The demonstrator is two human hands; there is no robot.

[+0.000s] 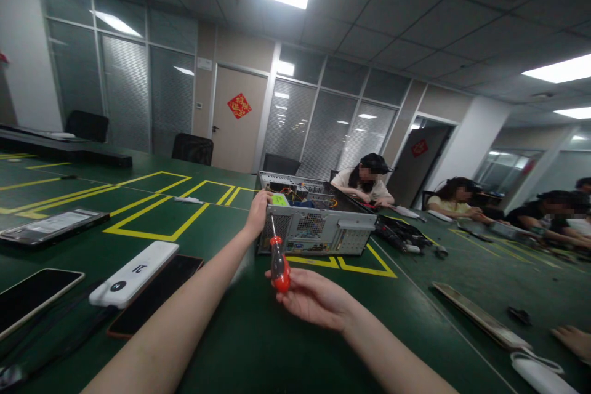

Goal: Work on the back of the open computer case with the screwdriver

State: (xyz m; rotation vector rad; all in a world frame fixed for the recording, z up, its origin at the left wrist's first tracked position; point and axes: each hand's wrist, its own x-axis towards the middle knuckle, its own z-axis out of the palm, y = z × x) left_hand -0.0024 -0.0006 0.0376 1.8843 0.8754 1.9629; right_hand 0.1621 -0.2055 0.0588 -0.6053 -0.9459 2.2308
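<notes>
Two hands over the green counter [221,332]. The left hand [257,212] is on the near top corner of the open computer case [323,231], fingers apparently curled over its edge. The right hand [316,300] is palm-up, fingers loosely grasping the screwdriver [279,261] by its red handle. The shaft is upright, tip near the case's rear panel.
</notes>
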